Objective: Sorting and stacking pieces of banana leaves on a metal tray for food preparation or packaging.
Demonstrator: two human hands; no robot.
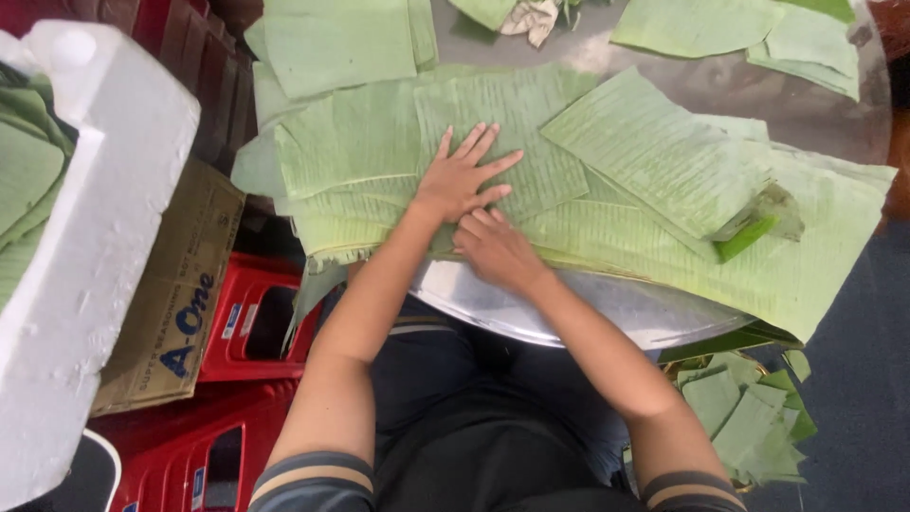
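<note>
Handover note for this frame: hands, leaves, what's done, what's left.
Left hand: flat, fingers spread, pressing on the banana leaf sheet atop the pile; grips nothing.
Right hand: fingers curled at that sheet's near edge, touching it; whether it pinches the edge can't be told.
Leaves: overlapping layers cover the round metal tray.
A folded leaf piece lies to the right.
Cut leaf stack lies low right by the knee.
White foam box at left holds more leaves.
Done: many sheets laid out.
Left: top sheet under the hands, not yet moved.
</note>
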